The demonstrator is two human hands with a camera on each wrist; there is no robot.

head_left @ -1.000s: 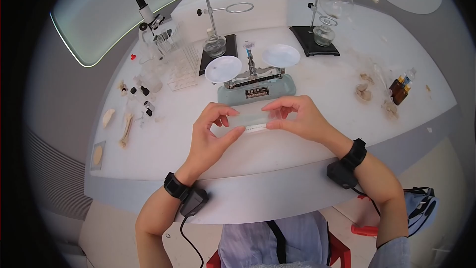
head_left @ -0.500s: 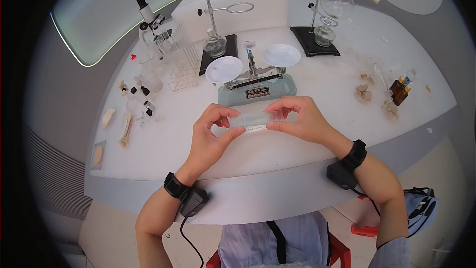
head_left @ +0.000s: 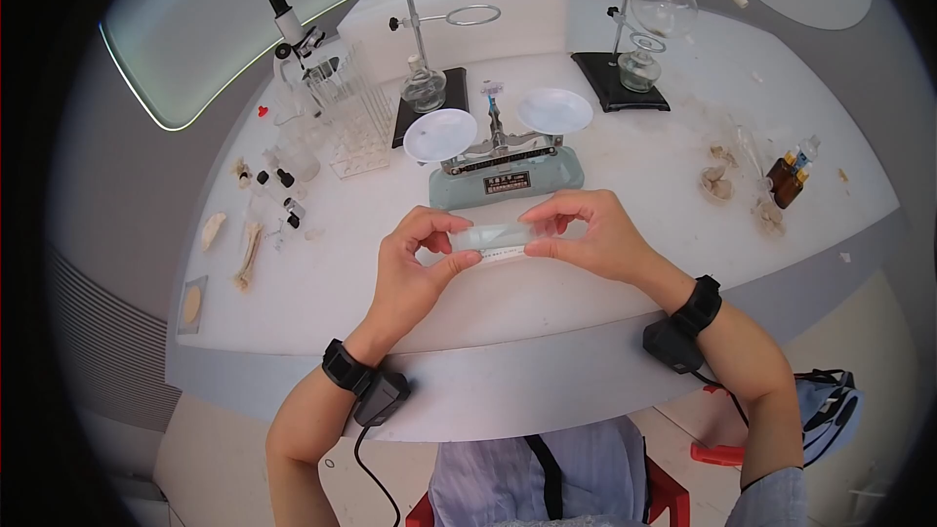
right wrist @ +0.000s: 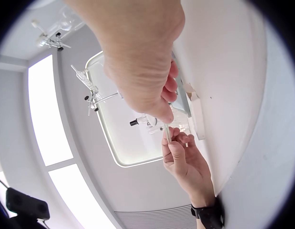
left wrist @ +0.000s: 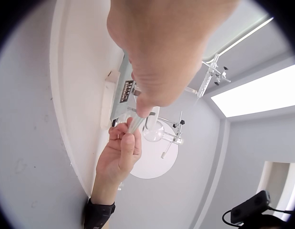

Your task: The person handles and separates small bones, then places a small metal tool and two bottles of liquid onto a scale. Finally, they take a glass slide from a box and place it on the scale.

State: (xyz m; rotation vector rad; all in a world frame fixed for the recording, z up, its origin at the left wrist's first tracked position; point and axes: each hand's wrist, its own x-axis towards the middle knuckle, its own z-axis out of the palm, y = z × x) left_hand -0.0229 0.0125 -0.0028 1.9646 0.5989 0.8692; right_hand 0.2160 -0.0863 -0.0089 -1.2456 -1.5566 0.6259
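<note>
Both hands hold a clear, flat, glass-like strip (head_left: 496, 236) by its two ends, level above the table. My left hand (head_left: 415, 252) pinches one end between thumb and fingers. The other end sits between the thumb and fingers of my right hand (head_left: 593, 234). A faint greenish tint shows along the strip (left wrist: 136, 125) in the left wrist view. Below it lies a small white box (head_left: 503, 255) with printed text, partly hidden by the strip and thumbs. Just beyond stands a balance scale (head_left: 561, 171) with a pale green base and two white pans.
Two black-based stands (head_left: 617, 88) with rings and glass lamps stand at the back. A microscope (head_left: 289, 27) and test tubes (head_left: 369, 107) are at the back left, with small vials and a bone (head_left: 249, 256) nearer. Brown bottles (head_left: 787, 179) stand at the right.
The strip has tilted slightly between the fingers, so its upper face shows more clearly now. Both hands have stayed almost in place.
</note>
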